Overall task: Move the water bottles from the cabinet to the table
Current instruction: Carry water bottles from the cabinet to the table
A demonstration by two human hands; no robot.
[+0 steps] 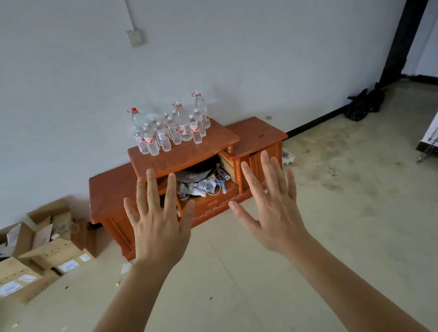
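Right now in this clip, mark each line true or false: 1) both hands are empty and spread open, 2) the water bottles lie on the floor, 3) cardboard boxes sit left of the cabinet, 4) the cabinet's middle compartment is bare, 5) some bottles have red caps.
1) True: the left hand and right hand are open, holding nothing.
2) False: the water bottles stand upright on the raised top of the cabinet.
3) True: cardboard boxes sit on the floor to its left.
4) False: the open compartment holds a jumble of clutter.
5) True: the taller bottles have red caps.
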